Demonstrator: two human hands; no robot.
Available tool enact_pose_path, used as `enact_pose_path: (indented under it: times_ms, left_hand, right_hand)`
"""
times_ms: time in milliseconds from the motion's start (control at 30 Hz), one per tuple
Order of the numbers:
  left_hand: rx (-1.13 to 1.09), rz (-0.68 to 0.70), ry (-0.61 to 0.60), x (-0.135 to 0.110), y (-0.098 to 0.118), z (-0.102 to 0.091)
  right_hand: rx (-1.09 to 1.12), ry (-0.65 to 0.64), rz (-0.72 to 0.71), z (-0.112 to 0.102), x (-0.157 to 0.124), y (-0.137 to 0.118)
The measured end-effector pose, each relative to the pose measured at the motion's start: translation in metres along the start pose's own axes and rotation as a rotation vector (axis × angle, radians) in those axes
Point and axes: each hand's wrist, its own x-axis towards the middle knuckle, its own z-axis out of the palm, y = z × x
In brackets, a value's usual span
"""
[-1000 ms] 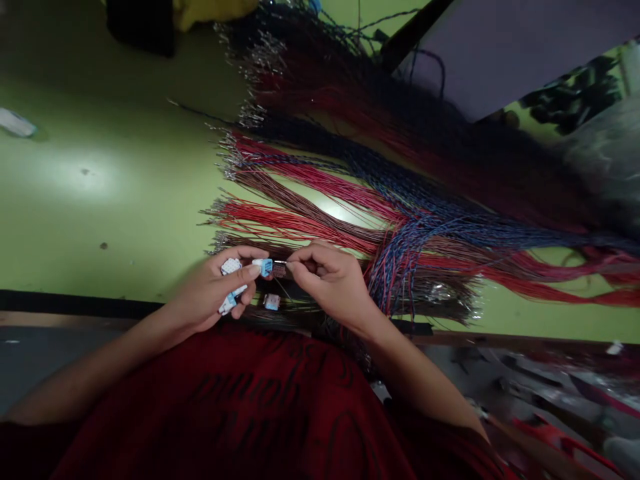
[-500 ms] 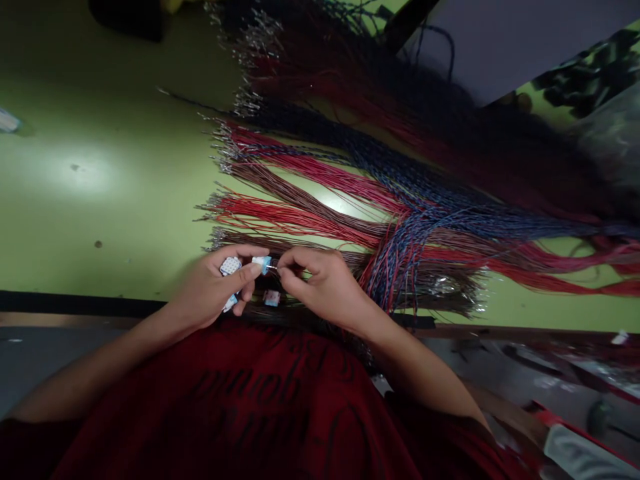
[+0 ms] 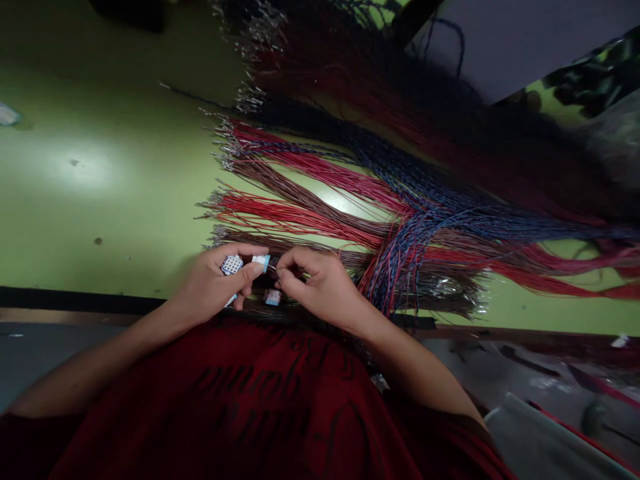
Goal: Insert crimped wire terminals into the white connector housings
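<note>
My left hand (image 3: pixel 215 287) is closed around several small white and blue connector housings (image 3: pixel 232 265), with one blue-tipped housing (image 3: pixel 261 261) pinched between thumb and forefinger. My right hand (image 3: pixel 320 283) is closed in a pinch on a thin wire end (image 3: pixel 274 268) that meets that housing. Another small housing (image 3: pixel 272 297) lies on the table edge just below the two hands. Both hands sit at the near edge of the green table (image 3: pixel 100 200).
Large bundles of red, brown and blue wires (image 3: pixel 380 213) with metal terminals fan across the table from the right. Darker wire bundles (image 3: pixel 360 73) lie farther back. A black strip (image 3: pixel 75 301) edges the table. A small pale object (image 3: pixel 7 115) sits far left.
My right hand has moved slightly left, bringing the wire end up to the housing in my left hand. The view shifted a little.
</note>
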Motion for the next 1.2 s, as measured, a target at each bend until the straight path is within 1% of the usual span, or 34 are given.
enact_pose_path:
  times_ms: [133, 267, 467, 533, 667, 733, 867, 933, 1000, 1033, 1067, 1133, 1167, 1200]
  left_hand:
    - [-0.014, -0.004, 0.001, 0.000, 0.001, 0.000]
    - [0.013, -0.011, 0.002, -0.002, 0.002, 0.000]
    - [-0.013, -0.042, 0.000, -0.002, 0.004, 0.004]
    - [-0.042, -0.031, 0.004, -0.001, 0.003, 0.004]
    - [-0.138, -0.006, 0.024, -0.001, 0.000, 0.005]
    - [-0.147, -0.003, 0.034, 0.000, 0.000, 0.006]
    - [-0.115, -0.007, 0.033, 0.002, -0.001, 0.010]
    - [-0.130, -0.020, 0.032, 0.003, 0.000, 0.011]
    - [-0.179, -0.025, 0.037, 0.004, 0.000, 0.011]
    - [-0.205, -0.022, 0.045, 0.005, 0.001, 0.011]
    - [-0.226, -0.016, 0.052, 0.006, 0.001, 0.010]
    - [-0.245, -0.010, 0.054, 0.007, 0.001, 0.010]
    - [-0.245, -0.013, 0.046, 0.007, 0.000, 0.010]
    - [-0.243, -0.019, 0.035, 0.007, 0.000, 0.009]
  right_hand:
    - [0.002, -0.015, -0.005, -0.002, -0.001, -0.002]
    - [-0.048, -0.018, -0.028, -0.002, -0.001, -0.002]
    - [-0.124, 0.001, -0.107, 0.003, 0.002, -0.001]
    - [-0.096, 0.013, -0.089, 0.003, 0.003, -0.002]
    - [0.044, 0.035, -0.027, 0.001, 0.003, -0.004]
    - [0.028, 0.047, -0.037, 0.002, 0.002, -0.003]
    - [-0.081, 0.070, -0.045, 0.006, 0.000, -0.002]
    - [-0.068, 0.047, -0.030, 0.001, 0.001, -0.002]
    - [-0.036, 0.019, -0.026, -0.009, 0.006, 0.002]
    - [-0.064, 0.056, -0.034, -0.017, 0.010, 0.006]
    - [-0.139, 0.129, -0.044, -0.024, 0.014, 0.011]
    - [-0.413, 0.327, -0.055, -0.039, 0.025, 0.026]
    - [-0.560, 0.375, -0.050, -0.045, 0.031, 0.034]
    - [-0.677, 0.390, -0.047, -0.049, 0.035, 0.041]
